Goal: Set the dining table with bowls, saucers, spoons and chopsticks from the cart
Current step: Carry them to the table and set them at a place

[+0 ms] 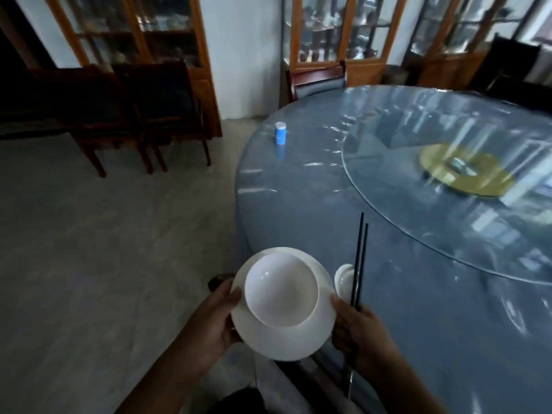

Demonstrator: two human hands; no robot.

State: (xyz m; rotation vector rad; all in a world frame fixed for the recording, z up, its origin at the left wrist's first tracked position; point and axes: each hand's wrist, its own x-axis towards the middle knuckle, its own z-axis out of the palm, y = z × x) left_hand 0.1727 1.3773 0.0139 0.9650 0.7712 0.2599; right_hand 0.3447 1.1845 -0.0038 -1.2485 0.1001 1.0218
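As the wearer stood at the table's near edge, this was how things lay.

Bowl: a white bowl [280,289] sat upright on a white saucer [286,336], both carried in the air just off the table's rim and partly over the floor.

Saucer: wider than the bowl, showing all round it, gripped at two opposite edges.

Left hand: the left hand [213,321] clasped the saucer's left edge, thumb on top of the rim, fingers underneath and out of sight.

Right hand: the right hand [360,333] pinched the saucer's right edge with the thumb while also closed round a pair of black chopsticks [359,264].

Chopsticks: side by side, tips pointing away from the wearer over the table, lower ends running down past the hand.

Spoon: a white spoon [343,280] showed just beside the chopsticks above the right hand; how it was gripped, I could not tell.

Table: a big round table [298,180] under a shiny clear cover, to the right of the carried dishes.

Turntable: a glass turntable [388,186] lay on the table, with a yellow disc [466,174] at its middle.

Container: a small blue and white container [280,132] stood upright near the table's far left edge, well apart from the hands.

Chairs: dark wooden chairs [131,109] stood on the grey floor [104,234] to the left.

Cabinets: glass-fronted cabinets [337,31] lined the far wall.
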